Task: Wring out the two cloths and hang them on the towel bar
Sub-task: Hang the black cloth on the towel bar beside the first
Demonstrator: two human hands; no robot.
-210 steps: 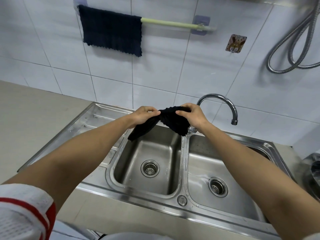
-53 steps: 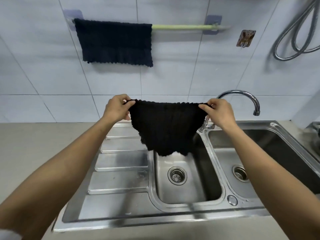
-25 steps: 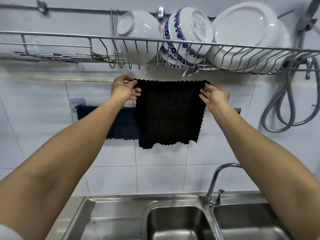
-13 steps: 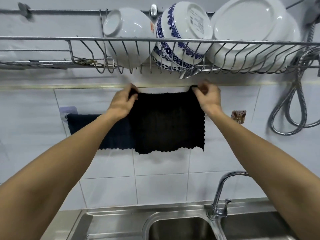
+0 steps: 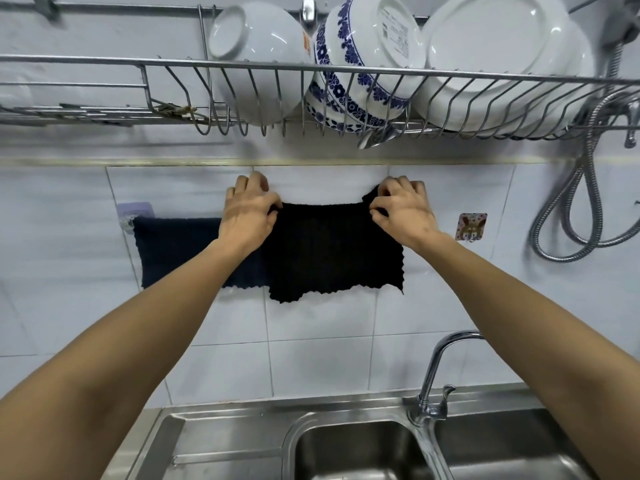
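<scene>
Gripping the black cloth, both hands' fingers face white tiled wall.

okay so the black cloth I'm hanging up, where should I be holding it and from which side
Hold the black cloth by its two top corners, from the front, pinching downward as the left hand and right hand do now. It hangs flat and spread, so corner grips likely keep the top edge straight beside the dark blue cloth.

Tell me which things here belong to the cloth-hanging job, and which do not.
Belong: black cloth, held by left hand and right hand; navy cloth, already hanging; towel bar bracket.

Do not belong: dish rack, bowls, plates, faucet, sink, hose.
</scene>
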